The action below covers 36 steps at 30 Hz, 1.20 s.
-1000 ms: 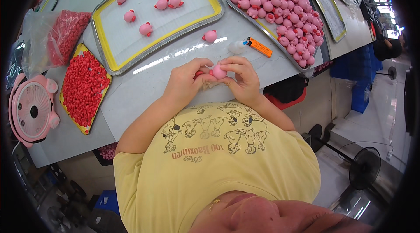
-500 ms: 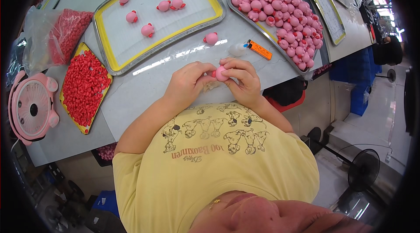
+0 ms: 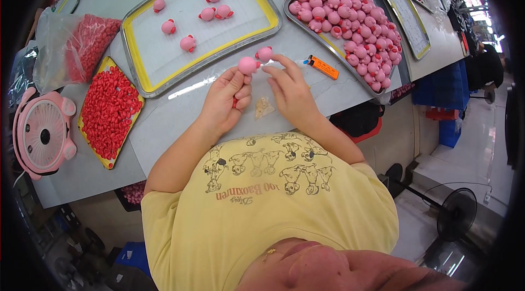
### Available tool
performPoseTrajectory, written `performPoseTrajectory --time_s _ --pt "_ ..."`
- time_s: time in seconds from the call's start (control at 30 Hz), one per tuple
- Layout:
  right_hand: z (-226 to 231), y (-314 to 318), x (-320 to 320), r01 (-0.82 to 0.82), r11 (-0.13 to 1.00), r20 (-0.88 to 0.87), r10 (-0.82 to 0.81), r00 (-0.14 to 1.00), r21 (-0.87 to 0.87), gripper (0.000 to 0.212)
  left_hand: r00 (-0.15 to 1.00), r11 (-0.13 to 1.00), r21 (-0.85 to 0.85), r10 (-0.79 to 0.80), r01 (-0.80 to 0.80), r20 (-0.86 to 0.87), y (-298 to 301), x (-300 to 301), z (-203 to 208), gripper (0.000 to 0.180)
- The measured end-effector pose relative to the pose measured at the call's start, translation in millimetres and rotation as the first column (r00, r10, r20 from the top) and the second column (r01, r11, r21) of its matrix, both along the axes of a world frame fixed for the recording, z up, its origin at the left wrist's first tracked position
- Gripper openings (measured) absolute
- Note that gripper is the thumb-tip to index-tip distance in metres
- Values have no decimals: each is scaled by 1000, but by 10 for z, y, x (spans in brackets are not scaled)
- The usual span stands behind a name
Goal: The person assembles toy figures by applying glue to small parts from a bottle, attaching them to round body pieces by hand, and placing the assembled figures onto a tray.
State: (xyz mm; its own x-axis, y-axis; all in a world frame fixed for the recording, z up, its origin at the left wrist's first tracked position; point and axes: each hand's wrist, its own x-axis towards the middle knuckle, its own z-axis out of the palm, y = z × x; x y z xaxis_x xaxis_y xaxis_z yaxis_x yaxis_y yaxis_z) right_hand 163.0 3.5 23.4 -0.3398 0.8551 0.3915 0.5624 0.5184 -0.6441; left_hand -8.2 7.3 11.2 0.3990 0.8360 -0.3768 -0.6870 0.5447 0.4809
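My left hand is closed on a round pink figure with a small red foot, held up between thumb and fingertips. Against its palm a small red piece shows below the curled fingers. My right hand has its fingers apart, the index fingertip at or close to a second pink figure on the table; whether they touch I cannot tell. Just beyond that hand lies an orange cutter-like tool. A crumpled beige scrap rests on the table between my hands.
A yellow-rimmed metal tray holds several pink figures. Another tray at right is heaped with them. On the left are a tray of red pieces, a plastic bag of red pieces and a pink fan.
My hands have come apart. The pink figure has gone from between both hands to my left hand alone, raised and further left. My right hand has opened and moved toward the figure on the table.
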Motion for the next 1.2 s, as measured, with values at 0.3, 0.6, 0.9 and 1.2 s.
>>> performPoseTrajectory --time_s 0.3,0.6,0.9,1.2 --pt "92 163 -399 95 975 420 -1 908 -202 37 951 964 -93 260 -247 167 113 -421 95 23" --pt "216 258 -671 -33 999 -39 32 999 -15 43 993 988 -100 115 -114 1 -102 -319 182 25" --pt "87 -218 -53 126 941 -213 -59 975 315 43 998 999 18 -40 42 -58 -180 -364 205 22" --pt "-56 -66 162 334 943 -25 -333 942 10 49 963 983 180 21 29 -268 -208 -272 227 23"
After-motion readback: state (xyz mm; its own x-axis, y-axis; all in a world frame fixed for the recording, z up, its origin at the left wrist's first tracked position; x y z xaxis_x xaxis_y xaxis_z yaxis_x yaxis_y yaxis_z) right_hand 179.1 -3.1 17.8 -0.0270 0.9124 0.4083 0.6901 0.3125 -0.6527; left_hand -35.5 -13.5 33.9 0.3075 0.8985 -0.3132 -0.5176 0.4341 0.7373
